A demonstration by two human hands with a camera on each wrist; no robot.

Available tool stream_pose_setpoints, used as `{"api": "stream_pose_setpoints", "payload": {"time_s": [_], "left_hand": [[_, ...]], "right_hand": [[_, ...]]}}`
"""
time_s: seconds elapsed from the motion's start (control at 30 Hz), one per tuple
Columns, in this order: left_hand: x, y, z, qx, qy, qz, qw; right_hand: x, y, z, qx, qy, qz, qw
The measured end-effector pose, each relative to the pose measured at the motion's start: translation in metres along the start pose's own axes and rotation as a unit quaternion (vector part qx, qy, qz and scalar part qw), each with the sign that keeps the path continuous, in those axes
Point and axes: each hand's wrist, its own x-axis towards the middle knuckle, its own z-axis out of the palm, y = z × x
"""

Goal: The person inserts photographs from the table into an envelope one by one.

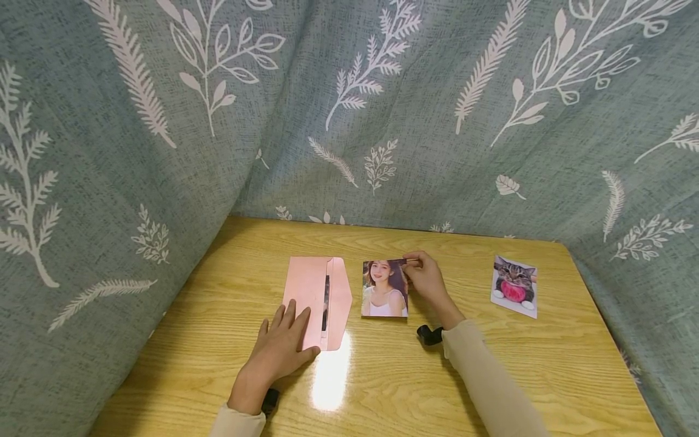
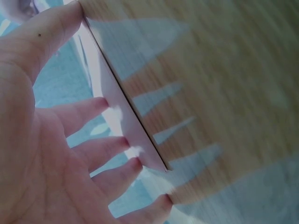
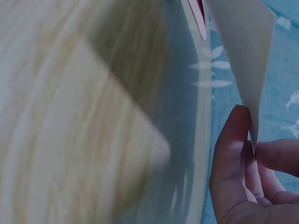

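Note:
My left hand, fingers straight and spread, rests on a pink envelope lying on the table. The envelope's pointed flap is unfolded to the right, and a dark-edged sheet shows in its opening. In the left wrist view the fingertips touch the envelope's face. To the right, my right hand pinches a portrait photo at its top right corner between thumb and fingers. The right wrist view shows the pale back of this photo, tilted and raised off the table.
A cat photo lies flat farther right on the wooden table. A patterned blue-green cloth hangs behind the table and along both sides. Black wrist cameras sit at the wrists. Glare falls on the wood below the envelope.

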Motion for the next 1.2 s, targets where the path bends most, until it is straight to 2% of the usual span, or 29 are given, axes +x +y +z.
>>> {"api": "stream_pose_setpoints", "payload": {"time_s": [0.33,1.2], "left_hand": [[0.003,-0.003,0.002,-0.004,-0.007,-0.005,1.0000],[0.002,-0.003,0.004,0.006,0.002,-0.001,1.0000]], "right_hand": [[0.000,0.002,0.021,-0.027,-0.001,-0.014,1.000],[-0.002,0.000,0.060,0.005,-0.012,-0.014,1.000]]}}
